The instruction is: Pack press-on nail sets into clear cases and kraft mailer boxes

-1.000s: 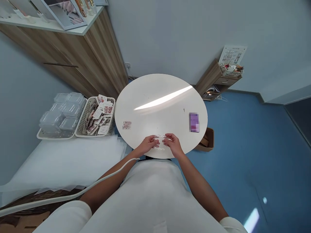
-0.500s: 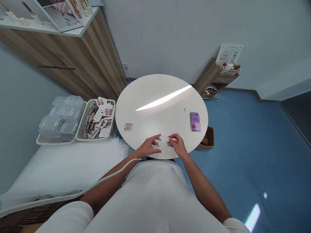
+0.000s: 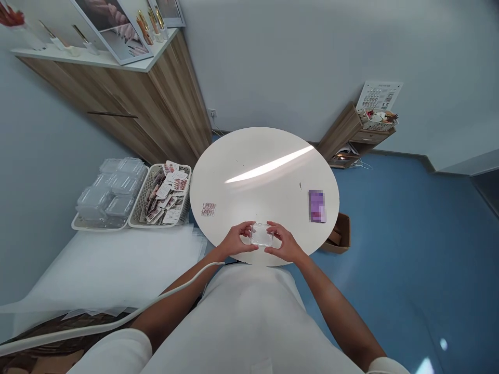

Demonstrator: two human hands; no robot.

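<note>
A small clear plastic box [image 3: 262, 236] is held between my two hands over the near edge of the round white table [image 3: 265, 195]. My left hand [image 3: 238, 240] grips its left side, fingers along the far edge and thumb at the near edge. On the opposite side my right hand [image 3: 286, 245] holds it the same way. Whether anything lies inside the box I cannot tell. To the left on the table lies a small sheet of patterned pieces [image 3: 208, 209]. A blurred-out purple item [image 3: 317, 206] rests on the right.
At the left stand a white basket [image 3: 187, 200] of printed cards and a tray [image 3: 88, 226] stacked with clear plastic boxes. A cardboard box [image 3: 344, 234] sits on the floor at the table's right. A wooden cabinet [image 3: 163, 98] rises behind, and a pale cable [image 3: 163, 296] crosses my left arm.
The clear box, faint and seemingly with a raised lid before, now appears flat and closed between my hands. My right thumb has moved to its near edge. The view has shifted slightly.
</note>
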